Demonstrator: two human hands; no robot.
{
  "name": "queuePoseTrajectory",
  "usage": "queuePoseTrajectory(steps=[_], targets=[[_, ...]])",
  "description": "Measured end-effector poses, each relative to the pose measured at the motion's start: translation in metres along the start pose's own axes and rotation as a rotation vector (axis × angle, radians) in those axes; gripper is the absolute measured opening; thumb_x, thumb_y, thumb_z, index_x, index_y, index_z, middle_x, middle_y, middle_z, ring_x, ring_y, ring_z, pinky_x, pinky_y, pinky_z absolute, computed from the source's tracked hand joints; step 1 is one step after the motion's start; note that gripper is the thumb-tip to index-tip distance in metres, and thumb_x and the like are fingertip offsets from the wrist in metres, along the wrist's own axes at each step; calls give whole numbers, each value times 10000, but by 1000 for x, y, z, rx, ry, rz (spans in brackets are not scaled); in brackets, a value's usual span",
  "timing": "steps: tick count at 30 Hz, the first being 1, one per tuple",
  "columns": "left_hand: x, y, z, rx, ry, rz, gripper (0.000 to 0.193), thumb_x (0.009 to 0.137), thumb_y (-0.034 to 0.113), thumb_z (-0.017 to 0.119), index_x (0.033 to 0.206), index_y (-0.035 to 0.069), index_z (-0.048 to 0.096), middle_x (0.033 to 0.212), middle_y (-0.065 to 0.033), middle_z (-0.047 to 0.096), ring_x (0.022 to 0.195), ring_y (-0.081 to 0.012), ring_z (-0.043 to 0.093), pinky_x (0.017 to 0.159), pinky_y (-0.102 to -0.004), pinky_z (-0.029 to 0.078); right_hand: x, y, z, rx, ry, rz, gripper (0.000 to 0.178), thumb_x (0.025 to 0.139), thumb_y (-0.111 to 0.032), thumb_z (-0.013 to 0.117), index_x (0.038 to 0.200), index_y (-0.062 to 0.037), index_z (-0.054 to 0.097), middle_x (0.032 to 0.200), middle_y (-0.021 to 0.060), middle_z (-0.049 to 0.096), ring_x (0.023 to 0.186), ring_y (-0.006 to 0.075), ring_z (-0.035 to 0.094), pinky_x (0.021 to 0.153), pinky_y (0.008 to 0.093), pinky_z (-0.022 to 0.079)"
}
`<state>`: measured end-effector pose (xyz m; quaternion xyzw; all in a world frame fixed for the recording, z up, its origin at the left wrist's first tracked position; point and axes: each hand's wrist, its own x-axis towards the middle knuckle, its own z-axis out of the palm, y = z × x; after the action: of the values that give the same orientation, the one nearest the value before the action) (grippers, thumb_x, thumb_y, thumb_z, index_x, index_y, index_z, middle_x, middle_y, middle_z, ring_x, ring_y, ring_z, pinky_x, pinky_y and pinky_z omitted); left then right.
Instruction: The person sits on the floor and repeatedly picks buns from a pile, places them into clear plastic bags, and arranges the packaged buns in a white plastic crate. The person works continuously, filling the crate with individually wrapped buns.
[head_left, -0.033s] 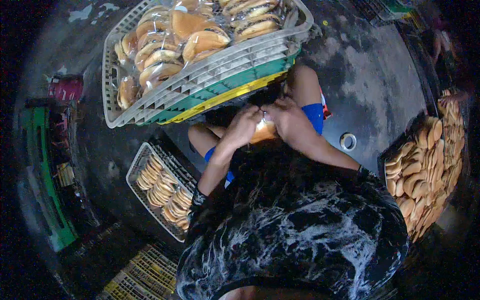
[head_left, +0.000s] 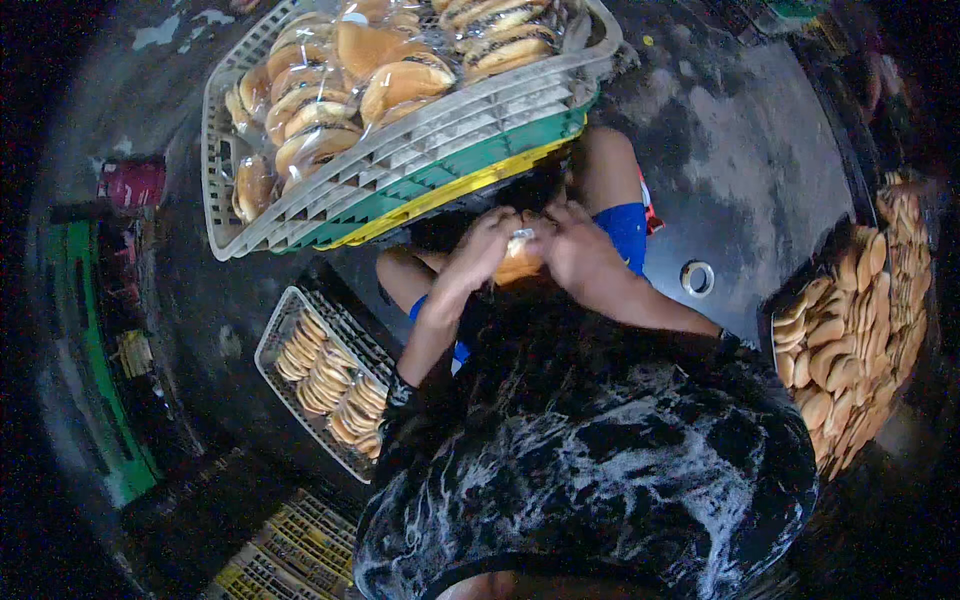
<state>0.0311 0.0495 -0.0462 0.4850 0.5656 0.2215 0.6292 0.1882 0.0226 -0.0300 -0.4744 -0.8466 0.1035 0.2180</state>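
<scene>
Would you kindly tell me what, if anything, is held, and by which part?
A bun, at its far end, between the left hand and right hand.

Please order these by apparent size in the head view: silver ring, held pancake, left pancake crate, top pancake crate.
1. Top pancake crate (largest)
2. Left pancake crate
3. Held pancake, partly covered
4. Silver ring (smallest)

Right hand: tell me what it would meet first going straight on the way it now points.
The right hand would probably meet the left hand first, close beside it at the bun. The crate stack looks next beyond, though depth is unclear.
</scene>
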Motion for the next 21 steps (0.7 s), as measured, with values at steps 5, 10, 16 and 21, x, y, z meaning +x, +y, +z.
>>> queuePoseTrajectory(steps=[5, 10, 16, 21], targets=[[8, -5, 14, 163, -8, 300, 231, 849, 197, 461, 952, -5, 509, 886, -100, 541, 865, -165, 506, 786, -263, 386, -12, 25, 3, 377, -345, 352, 334, 754, -153, 591, 1003, 45, 488, 951, 218, 532, 815, 340, 544, 702, 362, 446], [26, 20, 61, -35, 381, 590, 210, 833, 114, 488, 994, -19, 508, 934, -102, 543, 897, -185, 506, 801, -280, 389, 10, 43, -8, 1109, 219, 583, 329, 851, -256, 491, 1076, -22, 432, 950, 88, 486, 877, 151, 462, 758, 288, 403], [39, 28, 79, -115, 597, 516, 216, 835, 95, 467, 1004, -31, 511, 987, -117, 546, 940, -190, 498, 848, -299, 375, -59, 217, 74, 308, 82, 1150, 628, 789, -509, 446, 1165, -10, 383, 912, 227, 577, 872, 398, 545, 785, 410, 422], [60, 11, 68, -149, 534, 492, 232, 857, 146, 458, 993, -36, 504, 948, -95, 544, 885, -155, 488, 807, -275, 377, -168, 358, 170, -143, -534, 799, 592, 726, -485, 524, 1180, -120, 420, 929, 205, 581, 892, 382, 539, 749, 429, 442]])
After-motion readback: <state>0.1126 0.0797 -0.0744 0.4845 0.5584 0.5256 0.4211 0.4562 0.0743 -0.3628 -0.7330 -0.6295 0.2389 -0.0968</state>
